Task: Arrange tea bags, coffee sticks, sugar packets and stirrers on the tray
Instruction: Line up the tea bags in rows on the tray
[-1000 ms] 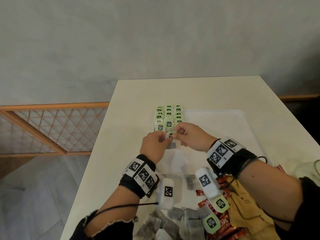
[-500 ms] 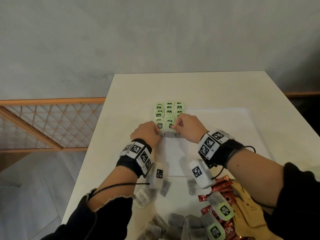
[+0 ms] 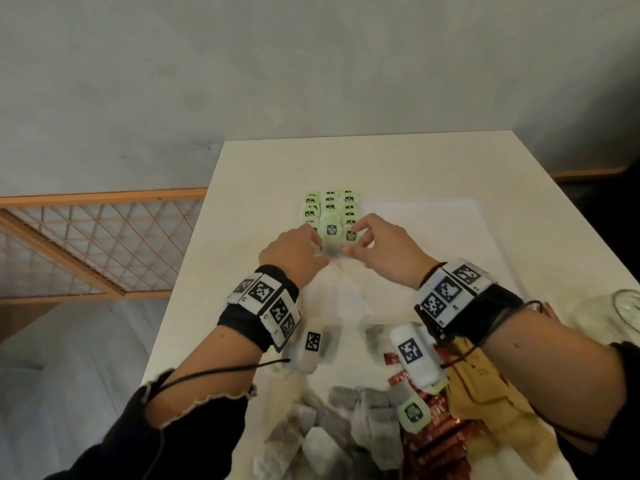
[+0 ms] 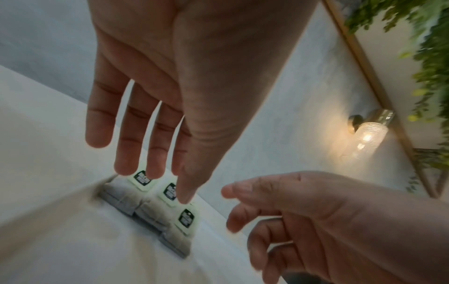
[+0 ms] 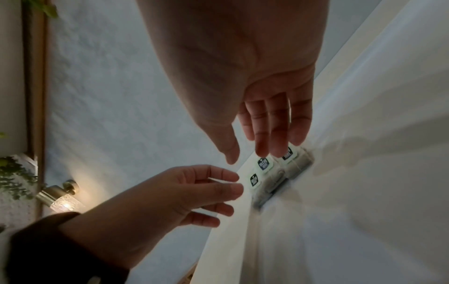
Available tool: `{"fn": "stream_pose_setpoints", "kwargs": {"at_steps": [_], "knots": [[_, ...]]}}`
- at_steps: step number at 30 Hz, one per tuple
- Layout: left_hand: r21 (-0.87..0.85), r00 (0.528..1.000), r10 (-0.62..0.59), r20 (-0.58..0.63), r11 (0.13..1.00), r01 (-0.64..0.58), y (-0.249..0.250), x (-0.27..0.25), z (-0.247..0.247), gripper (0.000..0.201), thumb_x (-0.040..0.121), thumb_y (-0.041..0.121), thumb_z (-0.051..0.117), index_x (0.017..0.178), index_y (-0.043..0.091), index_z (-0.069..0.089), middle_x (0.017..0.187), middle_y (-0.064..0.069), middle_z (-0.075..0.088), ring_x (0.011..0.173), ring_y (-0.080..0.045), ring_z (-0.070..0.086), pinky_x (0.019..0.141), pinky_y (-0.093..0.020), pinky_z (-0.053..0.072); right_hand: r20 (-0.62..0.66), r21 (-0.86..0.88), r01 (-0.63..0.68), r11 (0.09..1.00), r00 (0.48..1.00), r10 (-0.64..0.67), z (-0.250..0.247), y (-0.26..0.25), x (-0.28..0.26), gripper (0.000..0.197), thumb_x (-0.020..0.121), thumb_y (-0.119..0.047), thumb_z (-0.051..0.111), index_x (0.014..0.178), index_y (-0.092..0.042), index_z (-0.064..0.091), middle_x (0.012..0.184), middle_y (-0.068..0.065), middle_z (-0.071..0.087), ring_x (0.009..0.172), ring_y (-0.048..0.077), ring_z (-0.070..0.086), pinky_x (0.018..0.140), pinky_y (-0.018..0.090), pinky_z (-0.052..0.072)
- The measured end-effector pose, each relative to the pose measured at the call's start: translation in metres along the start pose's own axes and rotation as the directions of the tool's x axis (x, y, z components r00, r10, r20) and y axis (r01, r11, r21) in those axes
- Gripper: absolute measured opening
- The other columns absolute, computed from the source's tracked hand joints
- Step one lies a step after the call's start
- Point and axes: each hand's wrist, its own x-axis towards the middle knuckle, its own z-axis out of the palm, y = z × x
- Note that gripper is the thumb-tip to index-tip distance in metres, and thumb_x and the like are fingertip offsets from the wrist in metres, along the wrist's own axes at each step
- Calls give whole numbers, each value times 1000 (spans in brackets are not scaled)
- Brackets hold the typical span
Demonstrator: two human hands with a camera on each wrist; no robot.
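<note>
Three rows of tea bags with green tags (image 3: 329, 207) lie on the far left corner of the white tray (image 3: 450, 230). My left hand (image 3: 311, 242) and right hand (image 3: 358, 239) hover at the front end of these rows, one on each side of the front middle bag (image 3: 330, 230). The left wrist view shows my left fingers (image 4: 123, 153) straight and spread just over the tags (image 4: 170, 192), holding nothing. In the right wrist view my right fingers (image 5: 274, 134) are straight too, tips at the tags (image 5: 263, 164).
Loose grey tea bags (image 3: 346, 410) are heaped at the near edge, with red coffee sticks (image 3: 436, 431) and yellow-brown packets (image 3: 485, 393) beside them. White packets (image 3: 346, 299) lie mid-tray. A glass (image 3: 623, 306) stands at the right. A wooden lattice rail (image 3: 104, 244) runs left of the table.
Both hands carried a tea bag forward and down to the front of the rows, then let it go; their fingers now stand open over it.
</note>
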Motion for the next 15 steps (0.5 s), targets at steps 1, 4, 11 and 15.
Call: {"fn": "stream_pose_setpoints", "kwargs": {"at_steps": [1,4,11,15], "knots": [[8,1000,27,0,1000,-27,2,-9,0,31,87,40,65,113,28,56,109,6,64,100,-18,61,88,-37,50,35,6,0,1000,999,0,1,2,-13,46,86,-40,68,123,-18,50,97,-1,64,82,15,62,71,28,45],[-12,996,76,55,997,-75,9,-37,5,28,85,42,67,108,30,57,105,9,65,98,-15,61,82,-31,48,152,19,-3,1000,988,0,4,11,-54,46,85,-41,69,122,-22,49,96,-3,65,79,10,63,66,23,43],[37,922,132,363,987,-155,6,-92,25,36,83,33,74,114,23,60,108,5,65,97,-14,61,78,-27,48,490,-96,88,991,871,-30,9,32,-126,64,70,-43,82,125,-28,53,110,-14,59,78,-13,52,65,7,37],[155,862,129,491,960,-233,0,-114,41,45,81,29,74,122,22,58,122,3,60,109,-17,57,93,-32,47,592,-204,169,964,806,-16,20,40,-145,81,67,-44,85,136,-29,47,125,-16,49,107,2,50,93,22,43]]}}
